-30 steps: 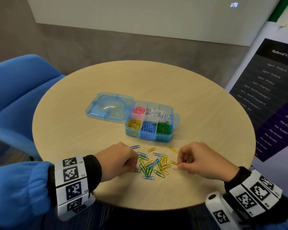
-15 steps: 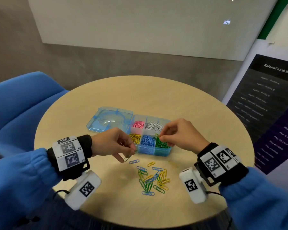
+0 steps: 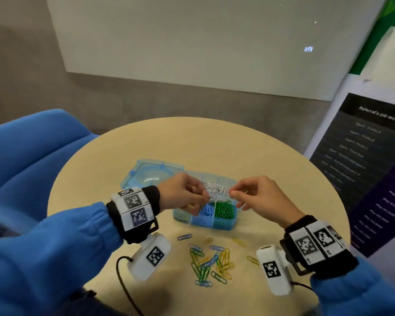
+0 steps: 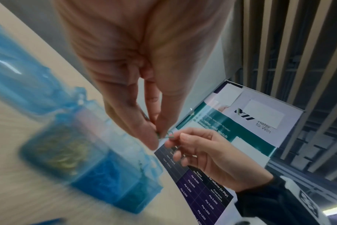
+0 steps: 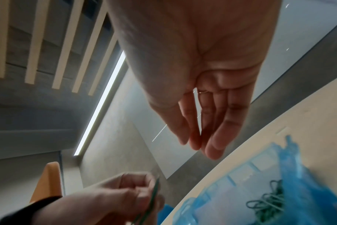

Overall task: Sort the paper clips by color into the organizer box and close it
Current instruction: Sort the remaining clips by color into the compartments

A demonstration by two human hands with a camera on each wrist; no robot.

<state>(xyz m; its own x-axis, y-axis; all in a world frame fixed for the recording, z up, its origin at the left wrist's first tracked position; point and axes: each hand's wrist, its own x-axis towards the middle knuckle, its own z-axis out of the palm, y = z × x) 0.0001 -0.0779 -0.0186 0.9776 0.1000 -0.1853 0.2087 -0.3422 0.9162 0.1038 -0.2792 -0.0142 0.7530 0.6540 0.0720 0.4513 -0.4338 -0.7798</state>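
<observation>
A green paper clip [image 4: 168, 136] is pinched in the left hand [image 3: 180, 195], above the open organizer box [image 3: 224, 221]. The right hand [image 3: 258, 197] pinches at its other end, apparently. If two clips are tangled, a tug could fling one into the wrong compartment. Loose clips [image 3: 211, 263] lie on the desk [image 3: 249, 147] nearer the wrists.

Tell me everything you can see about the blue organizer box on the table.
The organizer box is translucent blue plastic, resting flat on the round table. Its hinged lid lies flipped open to the left. Dividers split it into compartments: white clips at the back, blue and green at the front, yellow front-left, partly hidden behind the left hand. Both hands hover above it; neither plainly touches it. Loose clips lie in front of it.
</observation>
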